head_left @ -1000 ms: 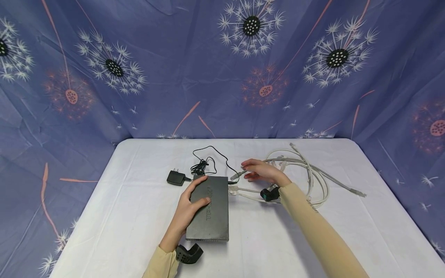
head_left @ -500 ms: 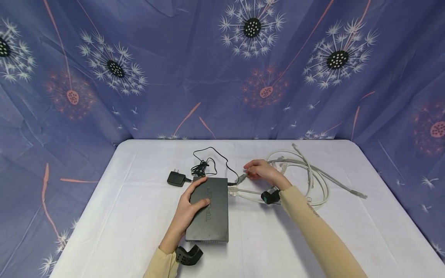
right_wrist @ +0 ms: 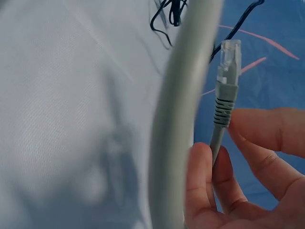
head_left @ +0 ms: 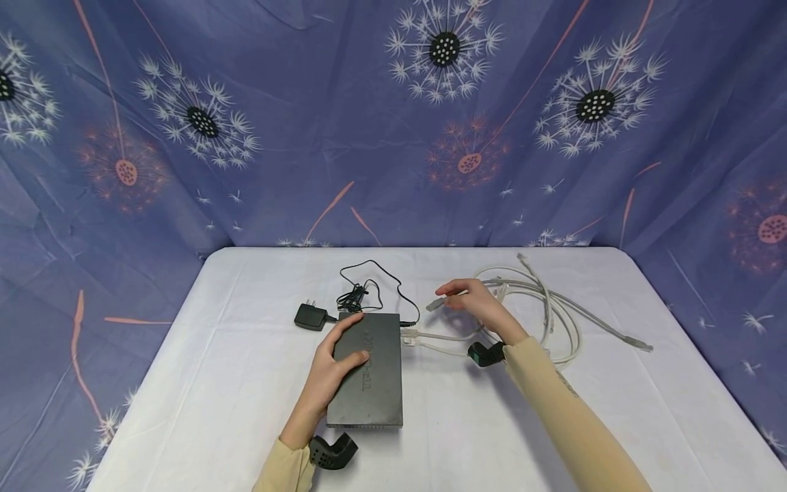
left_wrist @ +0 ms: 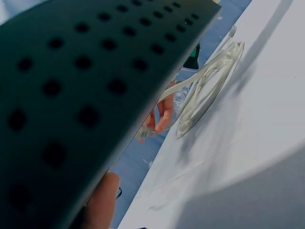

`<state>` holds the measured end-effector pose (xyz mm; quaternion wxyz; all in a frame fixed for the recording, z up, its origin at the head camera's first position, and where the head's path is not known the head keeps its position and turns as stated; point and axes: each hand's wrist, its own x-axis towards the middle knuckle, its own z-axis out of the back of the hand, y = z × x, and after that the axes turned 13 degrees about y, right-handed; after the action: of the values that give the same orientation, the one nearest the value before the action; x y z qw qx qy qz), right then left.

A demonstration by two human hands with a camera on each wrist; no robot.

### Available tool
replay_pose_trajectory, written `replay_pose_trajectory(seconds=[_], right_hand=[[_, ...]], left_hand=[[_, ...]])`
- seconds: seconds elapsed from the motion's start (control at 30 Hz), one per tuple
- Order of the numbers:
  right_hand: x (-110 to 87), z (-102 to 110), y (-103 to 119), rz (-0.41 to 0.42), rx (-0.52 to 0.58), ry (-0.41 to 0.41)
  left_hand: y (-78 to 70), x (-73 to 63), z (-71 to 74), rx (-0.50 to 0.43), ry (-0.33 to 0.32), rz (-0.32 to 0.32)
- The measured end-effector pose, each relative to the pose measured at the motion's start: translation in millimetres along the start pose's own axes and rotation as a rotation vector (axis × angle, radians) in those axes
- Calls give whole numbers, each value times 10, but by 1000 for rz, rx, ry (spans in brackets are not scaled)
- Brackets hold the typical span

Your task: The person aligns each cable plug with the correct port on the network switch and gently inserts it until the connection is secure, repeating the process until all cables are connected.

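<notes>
In the head view, my left hand grips the left side of a black network switch, its thumb on top. The switch's perforated side fills much of the left wrist view, with a fingertip at its edge. Two light cables are plugged into the switch's right side, beside a thin black power lead. To the right, my right hand holds a grey Ethernet cable just behind its clear plug. The plug is apart from the switch and points left in the head view.
A black power adapter lies left of the switch, its cord bundled behind. Coiled grey cables spread over the right of the white table; one loose plug points right. A patterned blue curtain hangs behind.
My right hand has moved a little to the right, and the cable's plug has shifted right and back, away from the switch. My left hand and the switch stay about where they were.
</notes>
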<state>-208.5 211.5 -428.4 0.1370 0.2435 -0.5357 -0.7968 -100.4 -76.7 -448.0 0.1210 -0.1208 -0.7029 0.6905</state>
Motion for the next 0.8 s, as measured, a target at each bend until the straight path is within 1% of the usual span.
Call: replay_pose_trajectory(seconds=[0.1, 0.37, 0.5, 0.8], right_hand=[[-60, 8, 21, 21, 8, 4], [-187, 7, 82, 26, 37, 0], [-229, 9, 99, 53, 17, -5], [-319, -3, 160, 125, -50, -63]], left_hand=[[-10, -2, -5, -7, 3, 1], [-22, -5, -17, 5, 1, 1], [-18, -6, -19, 10, 2, -3], [-24, -5, -31, 9, 3, 1]])
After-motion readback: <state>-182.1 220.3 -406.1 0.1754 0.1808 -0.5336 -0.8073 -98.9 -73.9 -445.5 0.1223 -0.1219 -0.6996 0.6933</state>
